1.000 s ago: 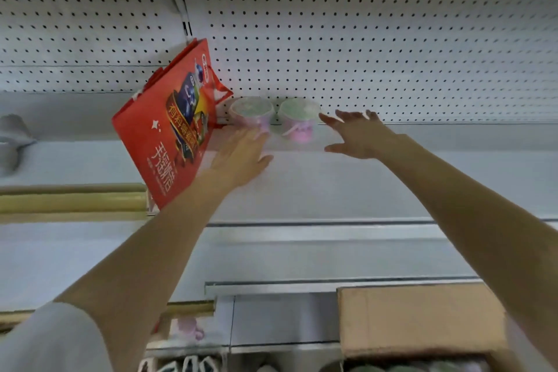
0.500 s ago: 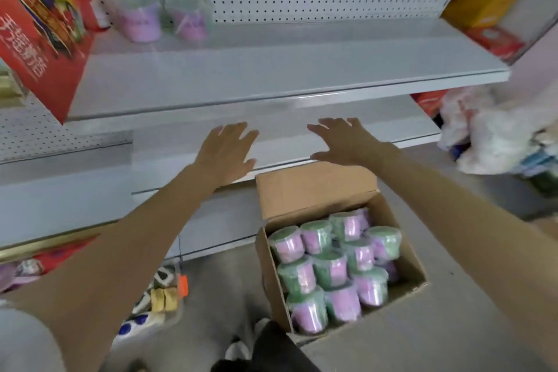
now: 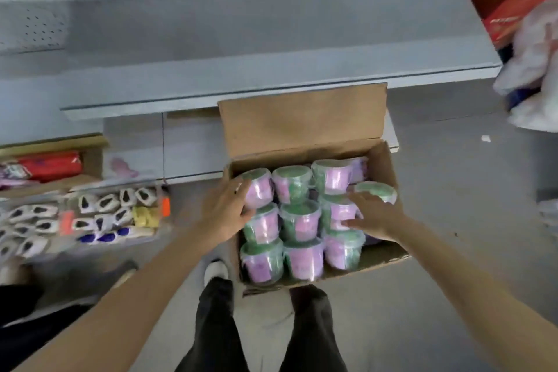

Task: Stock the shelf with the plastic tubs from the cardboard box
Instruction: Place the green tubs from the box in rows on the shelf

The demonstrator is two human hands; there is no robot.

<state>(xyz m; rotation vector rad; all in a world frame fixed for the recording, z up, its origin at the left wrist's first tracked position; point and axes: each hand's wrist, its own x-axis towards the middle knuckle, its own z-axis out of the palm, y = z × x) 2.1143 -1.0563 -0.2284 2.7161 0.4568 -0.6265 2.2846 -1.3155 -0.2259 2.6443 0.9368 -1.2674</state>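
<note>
An open cardboard box point(image 3: 303, 126) stands on the floor below the grey shelf point(image 3: 271, 75), its flap raised at the back. Inside it are several clear plastic tubs point(image 3: 299, 218) with green lids and purple labels, packed in rows. My left hand point(image 3: 227, 211) is at the box's left edge, fingers and thumb curled round the back-left tub point(image 3: 260, 190). My right hand point(image 3: 375, 218) lies over the right-hand column with fingers spread, touching a tub point(image 3: 338, 211) in the middle row and reaching the tub point(image 3: 377, 189) behind it.
My legs and a shoe point(image 3: 215, 271) are just in front of the box. A clear tray of small packaged goods point(image 3: 99, 214) sits on the floor at left. White bags point(image 3: 534, 69) and a red carton point(image 3: 501, 12) pile up at right.
My view dropped from the upper shelf, where two tubs stand, down to the box. Both hands came down from the shelf into the box and now touch tubs.
</note>
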